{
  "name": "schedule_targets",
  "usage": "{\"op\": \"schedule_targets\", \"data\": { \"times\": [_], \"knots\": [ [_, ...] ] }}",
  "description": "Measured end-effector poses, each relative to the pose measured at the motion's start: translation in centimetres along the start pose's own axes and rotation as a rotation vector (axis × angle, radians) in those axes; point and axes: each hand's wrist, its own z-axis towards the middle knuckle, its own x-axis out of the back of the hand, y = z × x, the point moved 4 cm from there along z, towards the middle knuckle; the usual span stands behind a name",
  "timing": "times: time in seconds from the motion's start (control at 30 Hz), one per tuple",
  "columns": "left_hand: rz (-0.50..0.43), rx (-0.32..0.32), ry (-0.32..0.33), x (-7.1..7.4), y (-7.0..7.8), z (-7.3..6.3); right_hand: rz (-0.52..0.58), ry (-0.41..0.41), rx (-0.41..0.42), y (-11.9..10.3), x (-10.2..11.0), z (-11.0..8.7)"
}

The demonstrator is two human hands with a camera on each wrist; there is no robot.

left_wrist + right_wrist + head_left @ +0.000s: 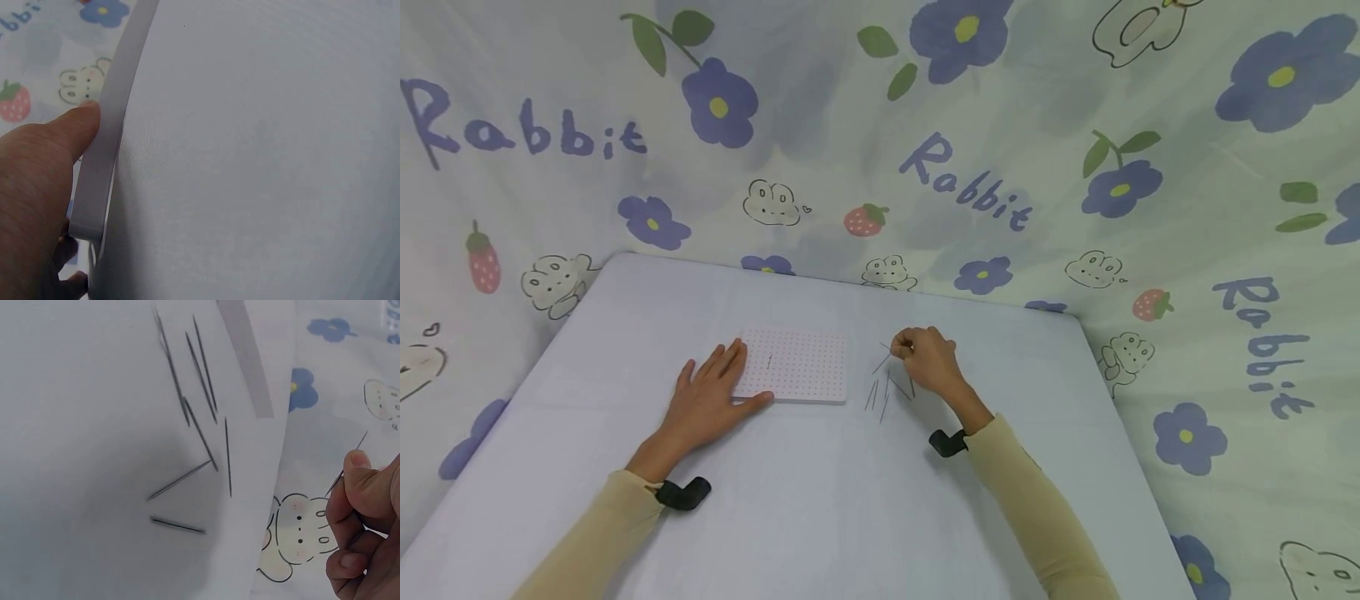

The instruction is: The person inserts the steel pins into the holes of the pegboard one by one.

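A white board (pixel 808 367) with a grid of small dark holes lies on the table. One thin needle (pixel 769 361) shows near its left side. My left hand (pixel 706 403) rests at the board's left end, fingers extended at that edge and thumb along the near edge. In the left wrist view the thumb (pixel 84 125) touches the board's side wall (pixel 103 169). Right of the board, my right hand (pixel 929 358) pinches a thin dark needle (pixel 361 440) between thumb and forefinger. Beneath and beside that hand, several loose needles (pixel 201 378) lie scattered, some crossing or touching.
The pale table (pixel 820 500) ends at a far edge against a hanging cloth (pixel 820 150) printed with flowers, rabbits and strawberries. Each wrist wears a black camera, one on the left (pixel 683 494) and one on the right (pixel 948 443).
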Motion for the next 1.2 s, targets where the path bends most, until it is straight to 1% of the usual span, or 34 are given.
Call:
{"op": "schedule_targets", "data": {
  "times": [0.2, 0.4, 0.7, 0.83, 1.03, 1.2],
  "knots": [
    [0.0, 0.002, 0.005, 0.1, -0.1, -0.1, 0.049, 0.011, 0.013, -1.0, -0.2, 0.4],
    [0.0, 0.0, 0.007, -0.1, -0.4, -0.1, 0.106, 0.005, 0.051, -2.4, -0.6, 0.7],
    [-0.006, 0.004, -0.006, 0.0, -0.1, -0.2, 0.158, 0.008, 0.091, -3.6, -0.5, 1.2],
    [0.0, 0.002, -0.003, 0.0, -0.2, -0.2, 0.218, 0.001, 0.114, -3.9, -0.4, 1.6],
    [0.001, 0.0, 0.005, -0.1, -0.3, -0.1, 0.297, -0.01, 0.127, -4.6, -0.8, 2.0],
    [-0.001, 0.001, 0.001, -0.1, -0.2, 0.0, 0.345, -0.008, 0.146, -5.4, -1.2, 2.2]
  ]
}}
